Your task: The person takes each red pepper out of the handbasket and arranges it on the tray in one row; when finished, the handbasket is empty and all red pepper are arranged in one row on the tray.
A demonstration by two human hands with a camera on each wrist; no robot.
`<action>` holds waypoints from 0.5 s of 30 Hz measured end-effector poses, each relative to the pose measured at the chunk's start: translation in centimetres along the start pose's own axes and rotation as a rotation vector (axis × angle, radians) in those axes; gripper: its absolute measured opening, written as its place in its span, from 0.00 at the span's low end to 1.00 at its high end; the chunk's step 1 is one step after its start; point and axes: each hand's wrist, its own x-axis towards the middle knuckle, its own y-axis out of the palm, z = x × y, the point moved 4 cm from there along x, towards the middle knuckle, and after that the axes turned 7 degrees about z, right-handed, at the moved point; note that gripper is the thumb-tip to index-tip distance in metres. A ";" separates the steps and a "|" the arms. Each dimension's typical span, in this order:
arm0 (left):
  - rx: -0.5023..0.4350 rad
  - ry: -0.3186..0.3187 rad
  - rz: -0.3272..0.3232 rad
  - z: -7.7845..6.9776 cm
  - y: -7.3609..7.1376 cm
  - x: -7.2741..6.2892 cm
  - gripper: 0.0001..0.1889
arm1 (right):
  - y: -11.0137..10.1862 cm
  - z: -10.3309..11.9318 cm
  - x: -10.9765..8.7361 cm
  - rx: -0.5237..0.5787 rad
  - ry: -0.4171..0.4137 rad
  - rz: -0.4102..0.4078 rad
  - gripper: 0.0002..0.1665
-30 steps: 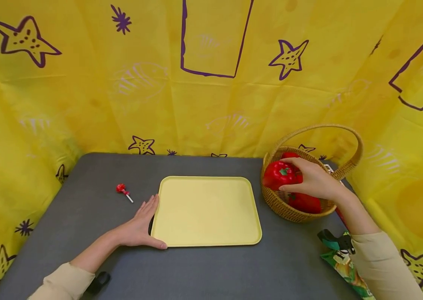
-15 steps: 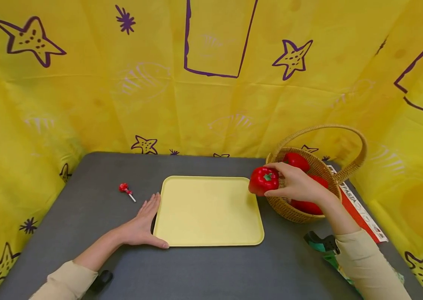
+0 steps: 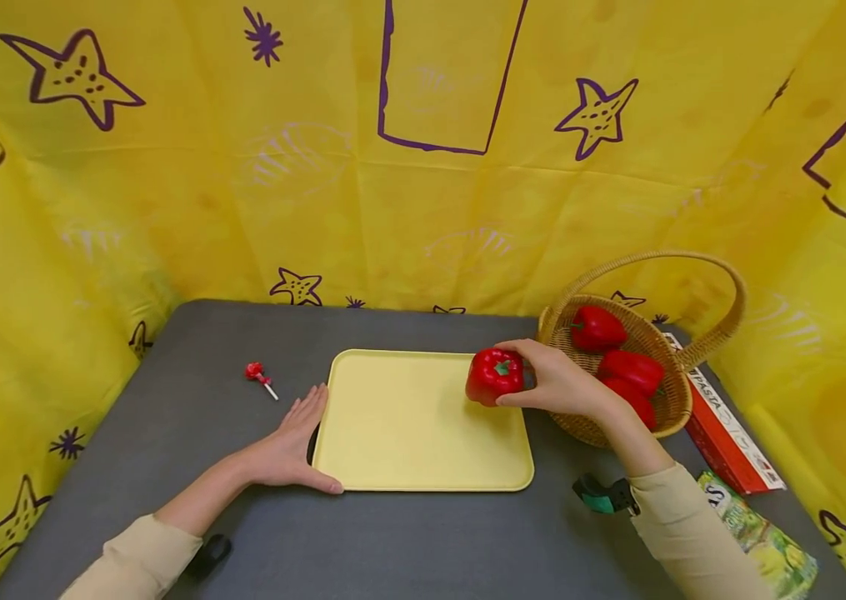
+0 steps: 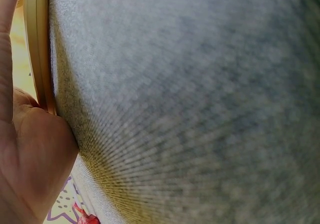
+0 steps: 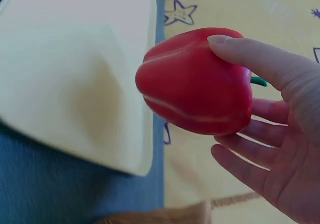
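My right hand (image 3: 553, 379) pinches a red bell pepper (image 3: 493, 377) between thumb and fingers, over the right part of a pale yellow tray (image 3: 423, 425). In the right wrist view the pepper (image 5: 195, 82) lies sideways in the grip, its green stem facing the palm, and a shadow falls on the tray below. My left hand (image 3: 291, 450) rests against the tray's left edge, thumb at the near corner and fingers straight along the side. The left wrist view shows that hand's palm (image 4: 35, 159) up against the tray rim (image 4: 37, 44).
A wicker basket (image 3: 561, 425) with a tall handle holds several red peppers (image 3: 598, 327) at the right. Beside it lie a red and white pasta box (image 3: 730, 437) and a green packet (image 3: 763, 542). A red-wrapped lollipop (image 3: 261, 379) lies left of the tray on the grey table (image 3: 392, 546).
My right hand has lifted the bell pepper out of the basket and carried it left over the tray. The left hand stays at the tray's edge.
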 end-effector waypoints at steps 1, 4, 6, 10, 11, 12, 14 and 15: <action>0.002 0.001 0.000 0.0 0.0 0.0 0.75 | 0.3 0.1 0.2 0.005 -0.005 0.001 0.45; 0.001 0.005 0.001 0.0 0.0 0.0 0.75 | 1.0 0.4 0.8 0.026 -0.006 0.011 0.45; 0.000 0.007 0.003 0.0 0.0 -0.1 0.75 | 1.6 0.6 1.1 0.046 -0.004 0.019 0.45; 0.002 0.007 0.002 0.0 0.0 0.0 0.75 | 2.4 0.9 1.7 0.075 -0.006 0.022 0.45; 0.003 0.007 0.000 0.0 0.0 0.0 0.75 | 2.6 1.0 1.9 0.079 -0.011 0.021 0.45; 0.003 0.008 -0.003 0.0 0.0 0.0 0.75 | 2.7 1.1 2.1 0.076 -0.016 0.020 0.45; 0.006 0.009 -0.007 0.0 -0.1 0.0 0.75 | 3.1 1.3 2.4 0.079 -0.029 0.021 0.45; 0.006 0.010 -0.009 0.0 -0.1 0.0 0.75 | 3.3 1.4 2.6 0.081 -0.034 0.024 0.45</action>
